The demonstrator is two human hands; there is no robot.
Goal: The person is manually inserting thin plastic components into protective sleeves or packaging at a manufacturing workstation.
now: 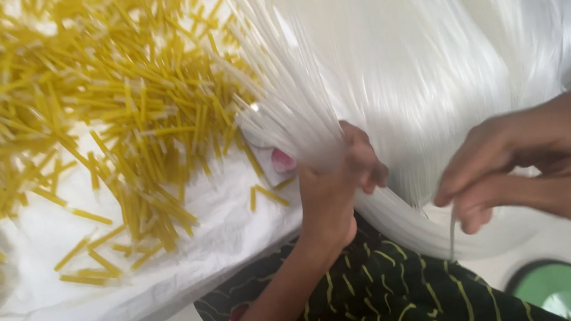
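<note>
Status from the head view: our left hand [332,191] is closed in a fist around the big bundle of clear white filaments [420,50], gripping it where the strands narrow just past the table edge. The bundle fans out wide across the white sheet [95,302] on the upper right and hangs in a loop below the fist, over our lap. Our right hand [550,162] is partly closed, thumb and fingertips pinched on a few strands [453,230] drawn off the loop's lower edge; the other fingers are loosely curled. Something small and pink [282,159] sits just left of the fist, partly hidden, can't tell what it is. Done side: a large scatter of short yellow cut pieces [80,100] covers the left half of the sheet, dense at top, thinning toward the near edge, many with pale tips. Whether those came from this bundle we can't tell. Left side: the white bundle looks thick and mostly intact, so our read is that most of it remains to go through, with only a pinch separated right now. Green round stool or lid [561,289] on the floor at lower right, clear of both hands. Red bangles on both wrists, not snagging the strands.
</note>
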